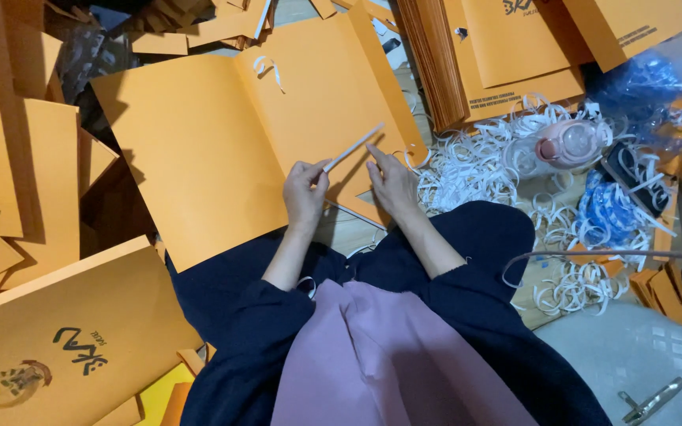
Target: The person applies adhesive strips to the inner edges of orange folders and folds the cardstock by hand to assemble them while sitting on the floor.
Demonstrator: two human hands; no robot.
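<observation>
White strip [353, 147] between both hands [349, 189]

The folded orange sheet [222, 134] is matt, smooth card. The thin white strip [353, 147] looks like paper, as do the curled white scraps [475, 166] at right. The pink bottle [566, 143] is glossy plastic.

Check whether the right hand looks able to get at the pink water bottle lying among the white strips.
Probably yes. The right hand rests on the orange sheet, and only loose white strips lie between it and the pink bottle; nothing solid blocks that sideways reach.
</observation>
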